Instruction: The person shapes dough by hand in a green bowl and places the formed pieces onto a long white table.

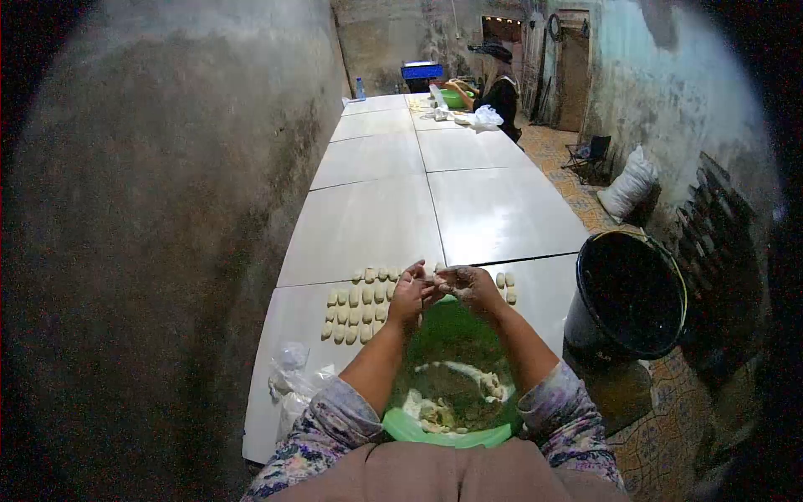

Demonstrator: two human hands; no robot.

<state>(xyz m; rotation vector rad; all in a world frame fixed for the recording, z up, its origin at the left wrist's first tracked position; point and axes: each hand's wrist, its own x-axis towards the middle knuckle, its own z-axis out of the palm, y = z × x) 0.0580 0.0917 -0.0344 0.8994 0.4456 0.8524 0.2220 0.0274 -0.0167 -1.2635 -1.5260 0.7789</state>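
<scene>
My left hand and my right hand meet over the far rim of a green bowl, fingers curled in toward each other. Between the fingertips is a small pale piece of dough, mostly hidden. Some flour and a soft dough mixture lie in the bottom of the bowl. Left of my hands, several small oblong dough pieces rest in rows on the white table. A few more dough pieces lie to the right of my right hand.
Clear plastic bags lie at the table's near left. A large black bucket stands beside the right edge. Far along the white tabletop, another person works at a second green bowl. A wall runs along the left.
</scene>
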